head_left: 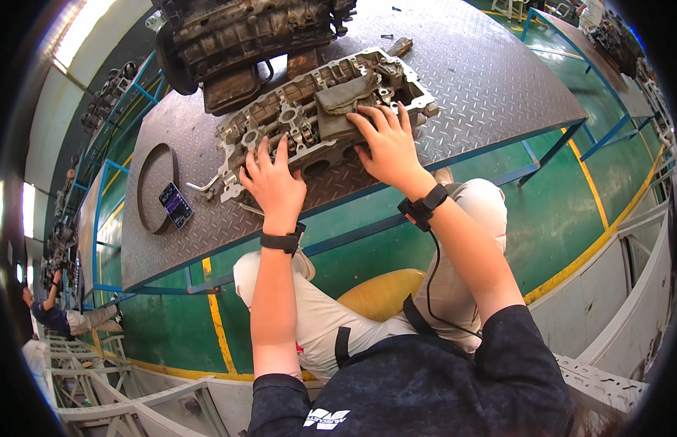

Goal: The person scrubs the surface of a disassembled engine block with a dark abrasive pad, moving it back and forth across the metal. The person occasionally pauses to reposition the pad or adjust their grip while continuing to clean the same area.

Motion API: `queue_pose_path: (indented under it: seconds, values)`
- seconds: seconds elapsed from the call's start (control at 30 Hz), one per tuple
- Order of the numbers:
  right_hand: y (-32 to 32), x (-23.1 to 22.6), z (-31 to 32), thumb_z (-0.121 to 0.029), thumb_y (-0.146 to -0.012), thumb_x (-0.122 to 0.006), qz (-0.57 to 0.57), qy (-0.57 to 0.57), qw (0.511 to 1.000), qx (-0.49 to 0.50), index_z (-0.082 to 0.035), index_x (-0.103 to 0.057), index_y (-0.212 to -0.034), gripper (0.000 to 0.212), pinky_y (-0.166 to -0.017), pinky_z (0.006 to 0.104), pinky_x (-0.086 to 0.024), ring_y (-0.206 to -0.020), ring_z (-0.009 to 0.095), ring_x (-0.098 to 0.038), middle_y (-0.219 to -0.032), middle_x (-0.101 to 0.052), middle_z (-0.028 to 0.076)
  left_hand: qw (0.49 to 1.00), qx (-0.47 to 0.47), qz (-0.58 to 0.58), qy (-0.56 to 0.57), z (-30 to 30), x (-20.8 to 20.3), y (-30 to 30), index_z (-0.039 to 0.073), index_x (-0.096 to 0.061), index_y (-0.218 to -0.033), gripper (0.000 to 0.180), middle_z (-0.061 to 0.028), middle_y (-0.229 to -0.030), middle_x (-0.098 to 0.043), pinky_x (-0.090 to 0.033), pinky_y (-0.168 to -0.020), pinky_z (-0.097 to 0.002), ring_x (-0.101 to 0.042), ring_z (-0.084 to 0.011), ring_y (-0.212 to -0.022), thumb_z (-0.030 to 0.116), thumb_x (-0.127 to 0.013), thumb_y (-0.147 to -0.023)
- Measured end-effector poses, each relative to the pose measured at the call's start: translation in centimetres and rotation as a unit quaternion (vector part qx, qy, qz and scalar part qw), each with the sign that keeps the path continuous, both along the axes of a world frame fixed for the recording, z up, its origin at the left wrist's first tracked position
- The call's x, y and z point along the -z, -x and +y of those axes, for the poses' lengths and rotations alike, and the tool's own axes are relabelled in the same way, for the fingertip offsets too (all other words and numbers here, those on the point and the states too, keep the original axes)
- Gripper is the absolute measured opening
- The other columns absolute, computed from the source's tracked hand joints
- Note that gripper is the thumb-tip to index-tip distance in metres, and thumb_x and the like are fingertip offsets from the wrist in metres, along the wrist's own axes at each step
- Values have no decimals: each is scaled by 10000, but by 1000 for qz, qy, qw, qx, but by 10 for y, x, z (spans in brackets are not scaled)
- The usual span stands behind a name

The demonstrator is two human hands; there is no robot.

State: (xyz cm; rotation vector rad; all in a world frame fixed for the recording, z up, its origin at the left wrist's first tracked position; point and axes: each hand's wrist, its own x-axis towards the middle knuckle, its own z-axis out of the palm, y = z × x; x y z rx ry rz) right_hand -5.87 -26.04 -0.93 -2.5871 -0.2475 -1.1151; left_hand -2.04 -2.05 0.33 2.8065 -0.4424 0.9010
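A metal engine cylinder head (269, 116) lies at a slant on the near part of a diamond-plate metal table (491, 80). A folded grey cloth (345, 95) rests on its right half. My left hand (276, 188) is open, fingertips spread on the near edge of the cylinder head, left of the middle. My right hand (393, 151) is open too, with spread fingers at the near right edge; its fingertips are by the cloth and the thumb is lower, at the near side. Neither hand is closed round anything. What lies under the fingertips is hidden.
A dark engine block (251, 33) stands behind. Left on the table are a black belt loop (143, 191), a phone (176, 205) and a bent metal rod (205, 185). A small bolt (387, 36) lies at the back. Another person (54, 309) is far left.
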Motion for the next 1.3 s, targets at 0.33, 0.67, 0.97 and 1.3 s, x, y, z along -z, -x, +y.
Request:
queue_pose_path:
  seconds: [0.33, 0.67, 0.97, 1.3]
  values:
    - [0, 1, 0, -179, -798, -819, 0, 0, 1000, -2, -183, -593, -1451, 690, -1258, 635, -259, -1366, 343, -513, -1417, -594, 79, 1000, 18, -5, 3, 2, -1, 0, 226, -711, -1388, 638, -97, -1541, -555, -308, -1197, -608, -426, -376, -1473, 129, -833, -769]
    - [1, 0, -1, -182, -799, -820, 0, -1, 1000, -2, -180, -595, -1447, 686, -1258, 634, -257, -1363, 343, -514, -1421, -591, 78, 1000, 8, -11, -6, 2, -2, 1, 225, -687, -1416, 685, -80, -1531, -563, -318, -1203, -534, -448, -348, -1457, 136, -866, -761]
    - [0, 0, 0, -183, -798, -819, -1, 0, 1000, -3, -178, -595, -1448, 688, -1256, 635, -261, -1367, 343, -511, -1422, -592, 78, 999, 15, -26, -20, 2, -1, 1, 211, -694, -1389, 651, -81, -1498, -587, -334, -1193, -528, -461, -347, -1442, 140, -854, -763]
    - [1, -2, -1, -180, -822, -807, 17, 6, 1000, 0, -198, -587, -1462, 677, -1270, 619, -234, -1405, 340, -491, -1455, -580, 63, 998, 58, -30, 13, -1, 3, 1, 144, -726, -1306, 515, -91, -1499, -589, -300, -1201, -590, -452, -374, -1441, 134, -803, -797]
